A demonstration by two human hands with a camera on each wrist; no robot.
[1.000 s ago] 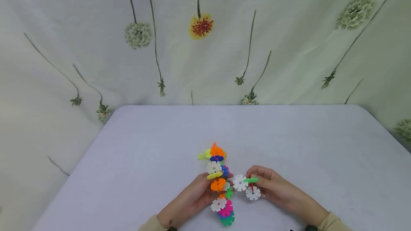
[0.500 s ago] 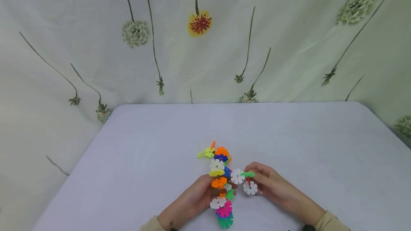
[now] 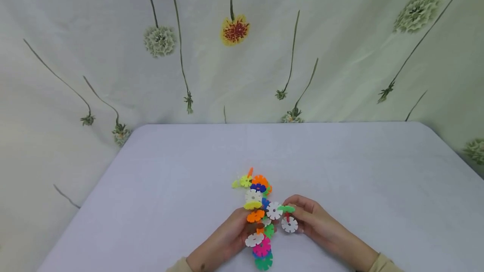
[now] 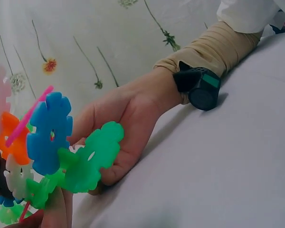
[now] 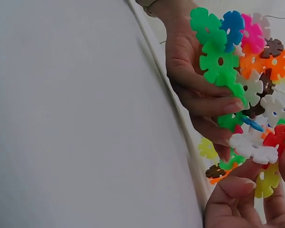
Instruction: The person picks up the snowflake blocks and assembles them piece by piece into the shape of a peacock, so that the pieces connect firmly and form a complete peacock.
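My left hand (image 3: pixel 234 228) grips a long, multicoloured assembly of interlocking snowflake discs (image 3: pixel 256 216) around its middle. It has orange, white, yellow, blue, pink and green discs, with a green disc (image 4: pixel 96 156) at the end nearest me. In the right wrist view, the left fingers (image 5: pixel 218 105) curl around its green and white discs. My right hand (image 3: pixel 319 223) pinches a smaller cluster of discs: a white disc (image 3: pixel 289 224), a green disc (image 3: pixel 286 209), a red disc (image 5: pixel 277 138) and a yellow disc (image 5: pixel 267 181). Its other white disc (image 3: pixel 274 210) overlaps the assembly's edge in the head view.
A pale cloth-covered table (image 3: pixel 151 196) spreads out on both sides of the hands. Behind it hangs a flower-printed curtain (image 3: pixel 340 45). A dark wrist camera (image 4: pixel 203 90) is strapped over the left sleeve.
My right hand has moved left with its small cluster, closing the gap to the long assembly. The left hand keeps its grip, and the assembly's far end has shifted slightly right.
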